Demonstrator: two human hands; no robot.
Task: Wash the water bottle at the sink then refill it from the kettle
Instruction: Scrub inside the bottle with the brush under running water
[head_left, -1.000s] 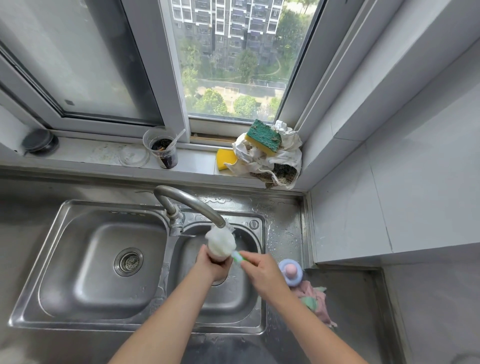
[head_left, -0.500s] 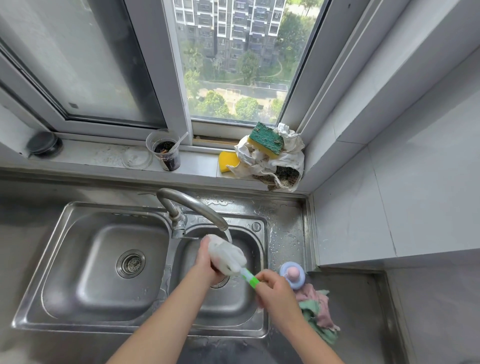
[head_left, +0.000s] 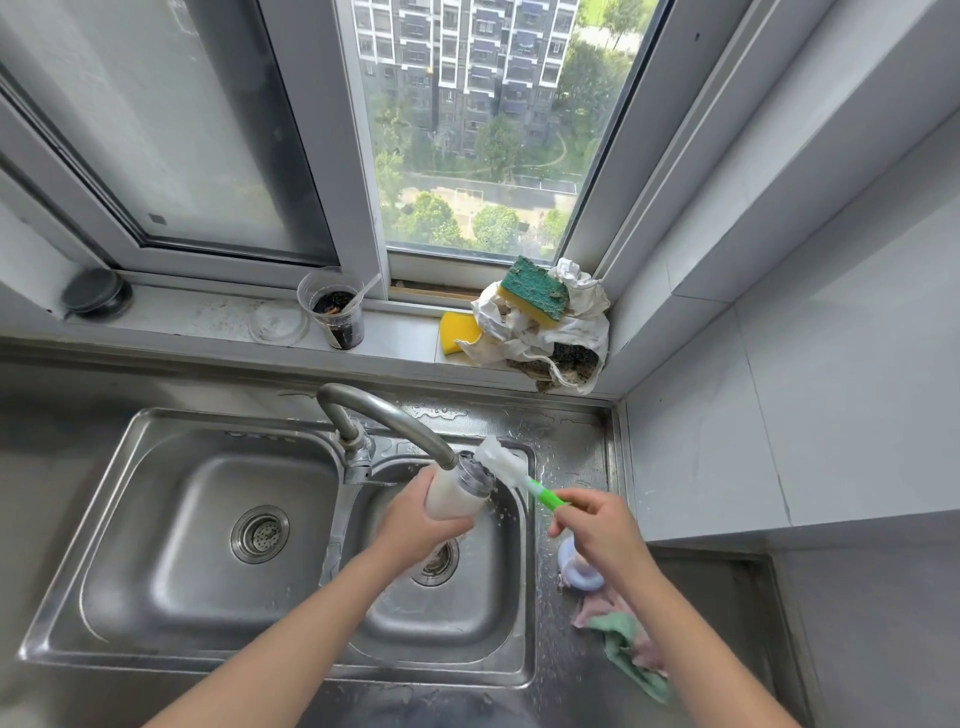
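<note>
My left hand (head_left: 415, 525) grips a white water bottle (head_left: 451, 493) over the right basin of the steel sink (head_left: 171, 525), tilted so its open metal neck sits just under the faucet spout (head_left: 395, 421). My right hand (head_left: 597, 525) holds the green handle of a bottle brush (head_left: 511, 470). The brush's white foam head is outside the bottle, lying against the rim of the neck. No kettle is in view.
A blue and pink bottle cap (head_left: 579, 569) lies on the wet counter right of the sink, beside a pink and green cloth (head_left: 623, 639). On the windowsill stand a plastic cup (head_left: 335, 309), yellow-green sponges (head_left: 535, 288) on rags, and a dark lid (head_left: 96, 293).
The brush has come out of the bottle and its foam head now rests at the neck. My left hand has tilted the bottle's mouth up toward the spout.
</note>
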